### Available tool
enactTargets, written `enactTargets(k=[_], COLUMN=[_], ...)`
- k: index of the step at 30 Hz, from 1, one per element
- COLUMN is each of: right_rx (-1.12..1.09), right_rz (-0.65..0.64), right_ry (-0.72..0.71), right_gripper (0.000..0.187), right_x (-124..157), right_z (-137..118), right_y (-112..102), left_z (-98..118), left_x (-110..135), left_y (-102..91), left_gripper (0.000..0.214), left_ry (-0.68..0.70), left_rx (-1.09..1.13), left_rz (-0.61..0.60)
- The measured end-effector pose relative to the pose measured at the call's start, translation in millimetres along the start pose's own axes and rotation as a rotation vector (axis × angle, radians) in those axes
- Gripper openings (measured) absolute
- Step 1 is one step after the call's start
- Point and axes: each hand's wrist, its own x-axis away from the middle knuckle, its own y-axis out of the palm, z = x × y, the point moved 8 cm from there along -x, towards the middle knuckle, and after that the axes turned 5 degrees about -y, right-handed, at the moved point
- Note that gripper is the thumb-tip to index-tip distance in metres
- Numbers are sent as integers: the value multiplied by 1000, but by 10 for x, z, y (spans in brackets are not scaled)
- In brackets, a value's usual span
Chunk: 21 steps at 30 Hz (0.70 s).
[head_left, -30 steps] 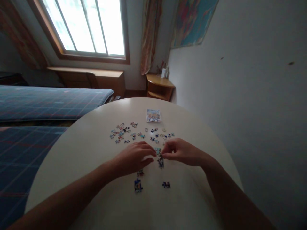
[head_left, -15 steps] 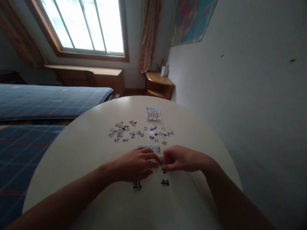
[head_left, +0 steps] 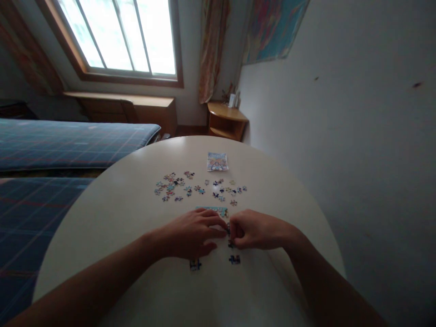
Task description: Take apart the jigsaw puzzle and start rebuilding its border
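pale wall [head_left: 340, 150] takes up the right side of the room. round white surface [head_left: 116, 218] in the middle, wider than everything on it. blue plaid bedding [head_left: 78, 143] to its left. bright window [head_left: 126, 41] far left, wood frame, with a long low desk [head_left: 150, 102] beneath it. patterned curtain [head_left: 213, 50] right of the window, colourful poster [head_left: 272, 32] high on the far part of the wall. small wooden corner stand [head_left: 226, 111] at the far edge, a few small items on top.

left hand [head_left: 195, 231] is palm down, fingers loosely spread, thumb apart, partly covering the puzzle. forefinger tip reaches the dark pieces at the puzzle's right side. right hand [head_left: 252, 229] is just right of it, fingers curled in, tips down at the same pieces; can't tell if it pinches one, contact is hidden.

loose pieces [head_left: 170, 187] in a cluster far left of the hands, second loose group [head_left: 221, 198] right of that. printed packet [head_left: 217, 162] beyond both. joined light-blue strip [head_left: 223, 211] just beyond the left hand. dark edge pieces [head_left: 230, 244] between the hands. two single bits on the near side: left piece [head_left: 195, 265], right piece [head_left: 235, 259], apart.
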Motion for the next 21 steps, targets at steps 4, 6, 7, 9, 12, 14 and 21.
enactTargets(k=[4,6,7,9,12,14,21], right_rx=[17,22,20,9,0,1,-9], right_rz=[14,18,17,10,-10,-13,13], right_ry=[-15,0,8,14,5,7,-11], right_gripper=[7,7,7,8,9,9,13], right_x=[2,7,9,12,8,5,26], right_z=[-9,-6,-7,-15,-28,-16,31], right_y=[-14,-28,-33,-36,-26,-21,-75], left_z=[10,16,16,9,9,48,401], left_x=[5,5,4,3,6,8,2], left_y=[-11,-20,-21,-24,-34,-44,5], left_gripper=[36,37,37,39,38,33,33], left_ry=[15,17,15,9,3,6,88], left_rx=[23,34,38,45,38,24,-36], left_rz=[26,32,30,26,28,29,-13])
